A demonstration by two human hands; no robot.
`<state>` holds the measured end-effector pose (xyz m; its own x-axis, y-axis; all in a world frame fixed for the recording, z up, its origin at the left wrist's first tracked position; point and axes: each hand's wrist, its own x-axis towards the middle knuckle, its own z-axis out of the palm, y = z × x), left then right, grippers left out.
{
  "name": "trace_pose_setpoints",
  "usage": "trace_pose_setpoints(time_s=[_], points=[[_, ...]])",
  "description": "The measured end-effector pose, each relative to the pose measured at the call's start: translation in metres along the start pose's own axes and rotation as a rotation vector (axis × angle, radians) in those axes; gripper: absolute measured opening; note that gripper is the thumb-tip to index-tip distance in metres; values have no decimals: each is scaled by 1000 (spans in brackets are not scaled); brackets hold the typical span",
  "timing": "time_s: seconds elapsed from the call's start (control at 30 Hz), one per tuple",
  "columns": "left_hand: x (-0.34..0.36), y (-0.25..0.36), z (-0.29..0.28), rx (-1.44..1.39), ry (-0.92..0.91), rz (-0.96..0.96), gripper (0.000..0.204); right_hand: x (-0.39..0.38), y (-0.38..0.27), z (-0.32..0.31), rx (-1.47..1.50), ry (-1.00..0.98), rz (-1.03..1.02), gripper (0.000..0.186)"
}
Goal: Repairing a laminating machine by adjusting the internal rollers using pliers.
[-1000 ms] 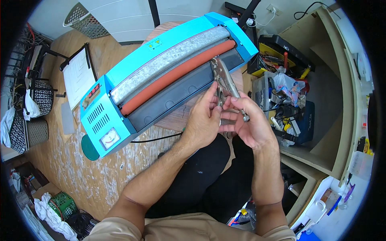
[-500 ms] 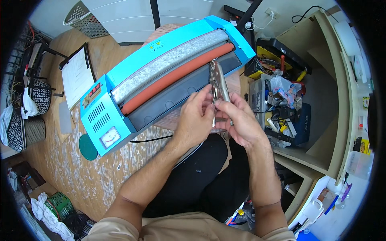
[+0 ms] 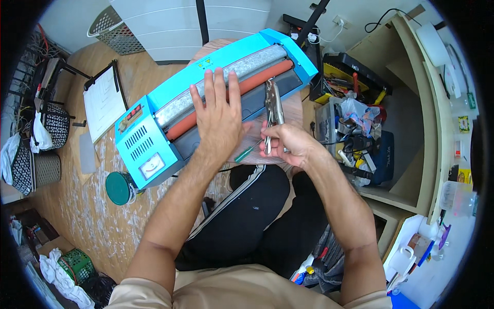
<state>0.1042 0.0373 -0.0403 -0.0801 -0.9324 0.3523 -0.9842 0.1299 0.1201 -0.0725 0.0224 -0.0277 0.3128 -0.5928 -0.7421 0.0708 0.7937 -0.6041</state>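
Pliers: where were they?

– Right hand had them, fingers curled closed round the handle end. Nose sat by the near side of the red roller on the blue machine; couldn't tell if it bit anything.

– Left hand?

– Spread wide, palm down over that roller and the silver roller, gripping nothing. Contact unclear.

– Technique?

– I'd have wanted a steady right wrist, nose square-on, left fingertips clear of the roller gap.

– Room?

– Dark front tray crowded the pliers' left. Round table edge ran close to the right hand; green-handled screwdriver pointed at its fingers. Rightward looked freer, up to the toolbox.
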Motion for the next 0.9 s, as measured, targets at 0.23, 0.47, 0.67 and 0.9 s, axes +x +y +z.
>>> trace_pose_setpoints(time_s=[0.23, 0.47, 0.67, 0.9], points=[[31, -15, 6, 89, -128, -60, 119, 0, 1, 7, -9, 22, -31, 15], [47, -10, 5, 158, -138, 60, 126, 1, 11, 6, 4, 62, -64, 10], [52, -7, 2, 175, -265, 44, 127, -16, 4, 6, 86, 46, -77, 9], [64, -11, -6, 95, -448, -55, 127, -86, -4, 10, 92, -57, -182, 9]])
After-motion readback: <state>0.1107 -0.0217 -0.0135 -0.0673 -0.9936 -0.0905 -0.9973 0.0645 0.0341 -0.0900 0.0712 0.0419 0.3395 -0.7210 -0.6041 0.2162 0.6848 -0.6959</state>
